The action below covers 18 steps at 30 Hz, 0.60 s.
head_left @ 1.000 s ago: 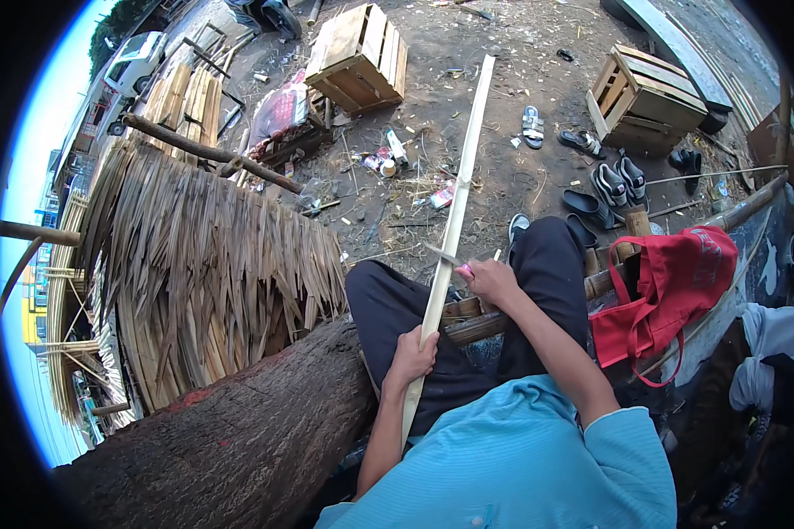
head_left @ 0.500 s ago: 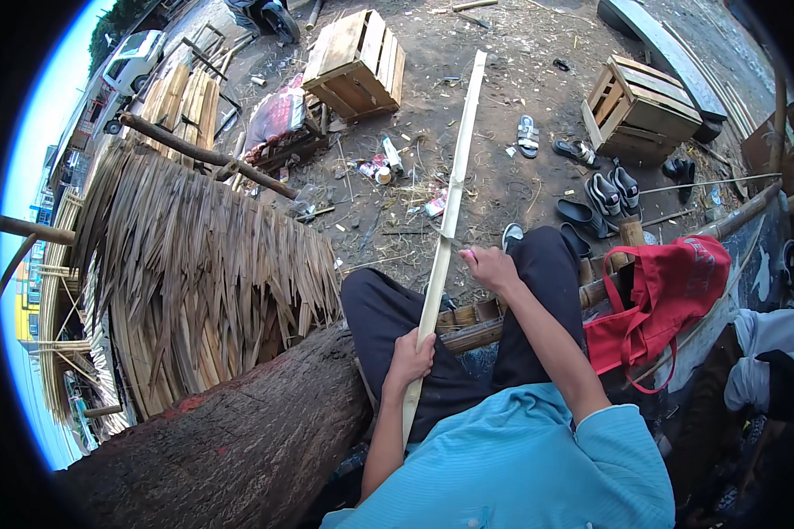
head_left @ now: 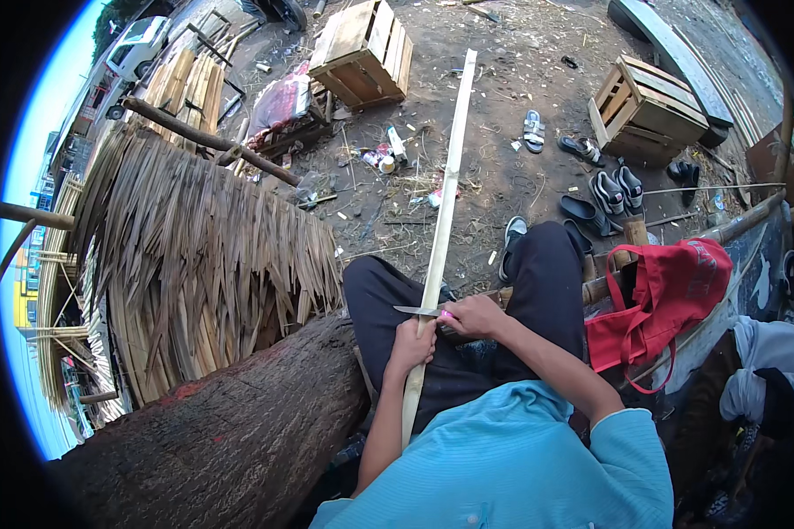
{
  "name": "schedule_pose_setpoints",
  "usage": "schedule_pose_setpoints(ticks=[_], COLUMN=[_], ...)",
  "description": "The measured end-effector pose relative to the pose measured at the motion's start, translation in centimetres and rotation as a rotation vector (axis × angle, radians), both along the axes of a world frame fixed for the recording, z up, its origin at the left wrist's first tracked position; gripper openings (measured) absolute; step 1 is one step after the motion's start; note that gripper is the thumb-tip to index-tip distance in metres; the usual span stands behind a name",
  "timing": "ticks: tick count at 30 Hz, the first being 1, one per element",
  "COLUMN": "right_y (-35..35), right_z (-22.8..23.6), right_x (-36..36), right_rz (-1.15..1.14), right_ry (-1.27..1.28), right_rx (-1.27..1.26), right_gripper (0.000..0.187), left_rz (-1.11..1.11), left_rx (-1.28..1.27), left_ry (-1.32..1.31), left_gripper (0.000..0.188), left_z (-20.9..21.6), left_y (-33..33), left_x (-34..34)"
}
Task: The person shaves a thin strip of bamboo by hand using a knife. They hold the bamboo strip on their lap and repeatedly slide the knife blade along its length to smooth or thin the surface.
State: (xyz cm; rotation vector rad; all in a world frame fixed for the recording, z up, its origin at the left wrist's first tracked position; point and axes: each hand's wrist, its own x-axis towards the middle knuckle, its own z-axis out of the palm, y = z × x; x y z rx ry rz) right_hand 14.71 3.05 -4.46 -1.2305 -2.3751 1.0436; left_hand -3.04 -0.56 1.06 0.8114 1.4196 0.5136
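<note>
A long pale strip that looks like split bamboo (head_left: pixel 451 176) runs from my lap out over the ground, slanting a little to the right at its far end. My left hand (head_left: pixel 412 344) is closed around its lower part, between my thighs. My right hand (head_left: pixel 475 316) grips a knife (head_left: pixel 417 310) by its pink handle. The blade points left and lies across the strip, just beyond my left fingers. How deep its edge sits on the strip cannot be made out.
At my left are a thick log (head_left: pixel 229 423) and a dry thatch panel (head_left: pixel 212 220). Two wooden crates (head_left: pixel 362 53) (head_left: pixel 648 110) stand ahead. Several shoes (head_left: pixel 613 189) lie at the right, near a red bag (head_left: pixel 657 300) over a bamboo rail (head_left: pixel 741 220).
My right hand has drawn the knife along the strip toward me, from past my knees to close by my left hand. The left hand has shifted slightly and still holds the strip.
</note>
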Motion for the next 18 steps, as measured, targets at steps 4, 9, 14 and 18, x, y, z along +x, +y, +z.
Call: schedule_pose_setpoints(ticks=[4, 9, 14, 18], right_y=[-0.40, -0.27, -0.01, -0.15], right_z=[-0.22, 0.13, -0.09, -0.62], right_x=[-0.37, -0.48, -0.55, -0.74], right_rz=[0.022, 0.045, 0.026, 0.017], right_ry=[0.037, 0.020, 0.022, 0.011], right_rx=[-0.003, -0.015, -0.048, -0.030], right_gripper=[0.041, 0.039, 0.038, 0.037], left_rz=[-0.056, -0.077, -0.038, -0.027], left_rx=[-0.018, 0.004, 0.000, 0.001], left_ry=[0.044, 0.061, 0.035, 0.030], left_gripper=[0.017, 0.017, 0.015, 0.015], left_z=[0.05, -0.16, -0.39, -0.39], left_y=[0.12, 0.16, 0.35, 0.29], left_x=[-0.01, -0.17, -0.02, -0.05])
